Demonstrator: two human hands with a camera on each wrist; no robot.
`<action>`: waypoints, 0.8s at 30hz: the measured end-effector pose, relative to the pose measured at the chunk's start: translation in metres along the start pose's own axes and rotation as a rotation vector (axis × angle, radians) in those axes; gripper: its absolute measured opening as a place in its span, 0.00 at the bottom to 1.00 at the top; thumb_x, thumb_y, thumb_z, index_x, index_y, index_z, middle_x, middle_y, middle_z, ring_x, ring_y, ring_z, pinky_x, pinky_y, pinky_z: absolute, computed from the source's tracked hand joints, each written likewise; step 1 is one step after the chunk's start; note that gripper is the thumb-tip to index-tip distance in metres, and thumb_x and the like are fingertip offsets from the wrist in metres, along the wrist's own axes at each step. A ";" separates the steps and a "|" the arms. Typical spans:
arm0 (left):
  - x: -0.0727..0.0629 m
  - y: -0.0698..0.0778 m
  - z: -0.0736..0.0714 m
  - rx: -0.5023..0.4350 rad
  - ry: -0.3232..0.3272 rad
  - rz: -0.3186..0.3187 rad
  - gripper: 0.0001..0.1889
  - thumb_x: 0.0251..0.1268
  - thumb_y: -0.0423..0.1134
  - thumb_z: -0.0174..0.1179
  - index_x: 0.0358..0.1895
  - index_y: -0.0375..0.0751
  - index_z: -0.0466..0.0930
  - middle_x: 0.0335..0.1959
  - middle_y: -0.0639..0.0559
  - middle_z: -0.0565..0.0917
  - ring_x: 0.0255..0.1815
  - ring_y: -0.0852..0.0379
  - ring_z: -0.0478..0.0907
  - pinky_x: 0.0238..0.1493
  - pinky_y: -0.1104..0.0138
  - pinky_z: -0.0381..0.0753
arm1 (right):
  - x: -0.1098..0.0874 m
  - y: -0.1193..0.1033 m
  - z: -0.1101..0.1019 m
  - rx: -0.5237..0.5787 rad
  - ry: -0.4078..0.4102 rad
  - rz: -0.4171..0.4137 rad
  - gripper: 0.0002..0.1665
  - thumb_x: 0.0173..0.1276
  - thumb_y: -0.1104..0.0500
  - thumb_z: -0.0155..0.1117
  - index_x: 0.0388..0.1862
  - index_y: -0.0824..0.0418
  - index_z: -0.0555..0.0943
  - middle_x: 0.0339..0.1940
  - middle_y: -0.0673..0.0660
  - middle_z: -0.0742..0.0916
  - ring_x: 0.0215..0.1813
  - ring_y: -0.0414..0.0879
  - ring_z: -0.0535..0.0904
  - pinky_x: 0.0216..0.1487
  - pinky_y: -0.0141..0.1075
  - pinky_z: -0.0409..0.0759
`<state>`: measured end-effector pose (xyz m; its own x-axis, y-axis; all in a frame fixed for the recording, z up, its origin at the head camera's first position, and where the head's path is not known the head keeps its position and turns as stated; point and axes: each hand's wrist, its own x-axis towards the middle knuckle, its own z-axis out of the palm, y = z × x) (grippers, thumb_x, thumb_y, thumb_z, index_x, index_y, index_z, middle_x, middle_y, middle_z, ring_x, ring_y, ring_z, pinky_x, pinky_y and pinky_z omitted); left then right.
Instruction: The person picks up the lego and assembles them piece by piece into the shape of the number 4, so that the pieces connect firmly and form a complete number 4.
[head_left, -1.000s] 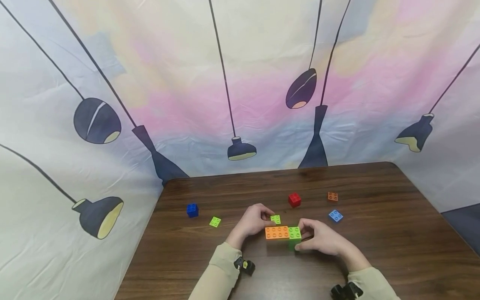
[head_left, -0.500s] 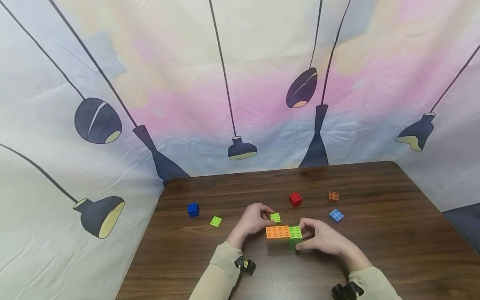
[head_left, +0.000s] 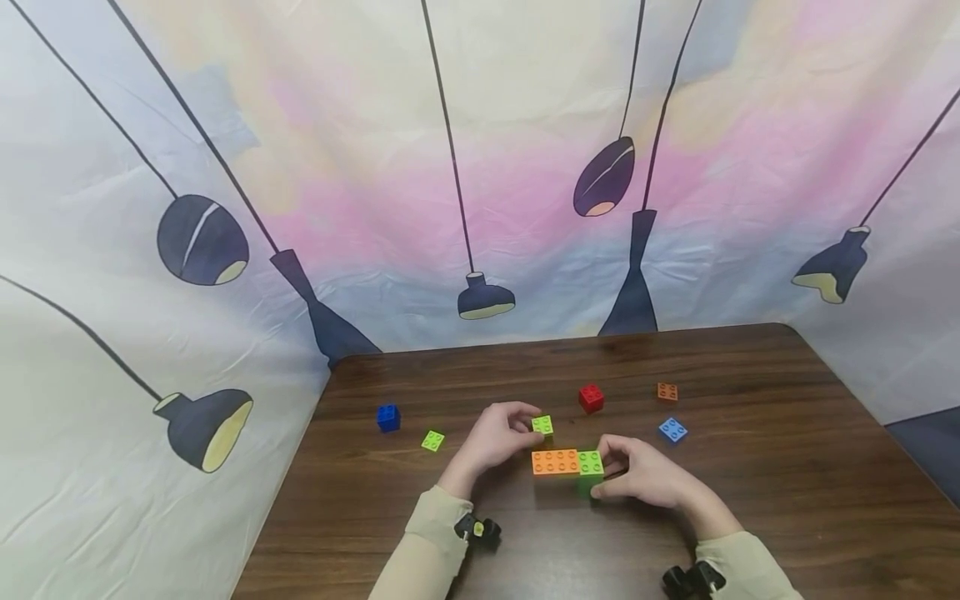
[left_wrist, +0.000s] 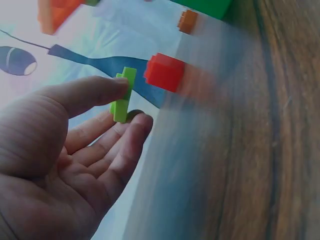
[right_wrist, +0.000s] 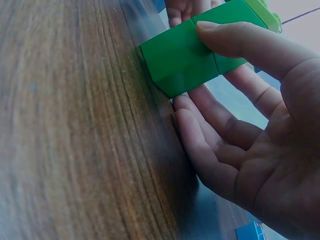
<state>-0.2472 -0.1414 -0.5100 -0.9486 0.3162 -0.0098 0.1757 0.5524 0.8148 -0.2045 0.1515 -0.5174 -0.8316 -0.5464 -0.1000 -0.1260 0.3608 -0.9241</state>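
Working remotely, I pinch a lime plate (head_left: pixel 542 426) with the left hand (head_left: pixel 501 435) just beyond the orange brick (head_left: pixel 555 462) while the right hand (head_left: pixel 641 473) grips the green stack (head_left: pixel 589 482) on the table (head_left: pixel 337 517), an apparent building step calling next for alignment.

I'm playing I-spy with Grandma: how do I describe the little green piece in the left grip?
Over the brown wooden table, find the left grip. It pinches a thin lime square with four studs. Unlike its lime twin, lying farther left, this one is held.
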 end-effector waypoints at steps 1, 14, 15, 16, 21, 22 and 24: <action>-0.003 0.001 -0.003 -0.010 -0.003 0.003 0.17 0.65 0.42 0.77 0.56 0.47 0.90 0.36 0.59 0.87 0.36 0.60 0.82 0.34 0.64 0.82 | 0.000 0.000 0.000 0.000 0.000 -0.001 0.22 0.60 0.59 0.84 0.43 0.58 0.78 0.46 0.54 0.89 0.51 0.49 0.86 0.55 0.50 0.82; -0.044 -0.002 -0.024 -0.110 -0.171 0.068 0.16 0.67 0.42 0.77 0.56 0.48 0.90 0.37 0.57 0.89 0.37 0.57 0.85 0.33 0.67 0.82 | -0.001 0.003 0.000 0.017 -0.001 0.011 0.21 0.61 0.60 0.84 0.45 0.57 0.78 0.46 0.54 0.89 0.52 0.51 0.86 0.55 0.50 0.83; -0.046 -0.002 -0.023 -0.117 -0.191 0.074 0.16 0.67 0.42 0.77 0.56 0.47 0.90 0.37 0.57 0.89 0.37 0.57 0.85 0.33 0.67 0.82 | -0.001 0.003 0.000 0.016 -0.002 0.012 0.21 0.61 0.60 0.84 0.45 0.57 0.78 0.46 0.54 0.89 0.52 0.50 0.86 0.55 0.50 0.83; -0.047 -0.001 -0.023 -0.124 -0.207 0.079 0.16 0.67 0.41 0.77 0.56 0.46 0.90 0.37 0.57 0.89 0.37 0.58 0.86 0.33 0.67 0.82 | -0.001 0.003 0.000 0.014 -0.001 0.013 0.21 0.61 0.60 0.84 0.45 0.57 0.78 0.46 0.54 0.89 0.52 0.50 0.86 0.55 0.50 0.83; -0.048 0.004 -0.019 -0.157 -0.236 0.089 0.17 0.65 0.37 0.77 0.56 0.41 0.90 0.37 0.57 0.91 0.39 0.60 0.88 0.40 0.68 0.84 | 0.000 0.001 0.001 0.012 0.003 0.010 0.21 0.61 0.61 0.84 0.44 0.58 0.78 0.46 0.54 0.89 0.52 0.50 0.86 0.55 0.50 0.83; -0.048 0.005 -0.019 -0.172 -0.239 0.088 0.18 0.65 0.36 0.77 0.56 0.39 0.89 0.37 0.57 0.91 0.39 0.60 0.88 0.41 0.68 0.84 | 0.000 0.001 0.001 0.013 0.004 0.010 0.21 0.61 0.61 0.84 0.44 0.58 0.78 0.46 0.54 0.89 0.52 0.50 0.86 0.55 0.50 0.83; -0.049 0.006 -0.017 -0.213 -0.248 0.080 0.19 0.64 0.33 0.77 0.57 0.36 0.89 0.37 0.54 0.92 0.39 0.59 0.89 0.43 0.68 0.85 | 0.000 0.000 0.001 0.015 0.004 0.010 0.21 0.60 0.60 0.84 0.44 0.57 0.78 0.46 0.54 0.88 0.51 0.50 0.86 0.55 0.50 0.83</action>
<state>-0.2044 -0.1662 -0.4950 -0.8367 0.5443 -0.0602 0.1634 0.3530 0.9212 -0.2035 0.1511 -0.5181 -0.8349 -0.5397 -0.1082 -0.1091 0.3550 -0.9285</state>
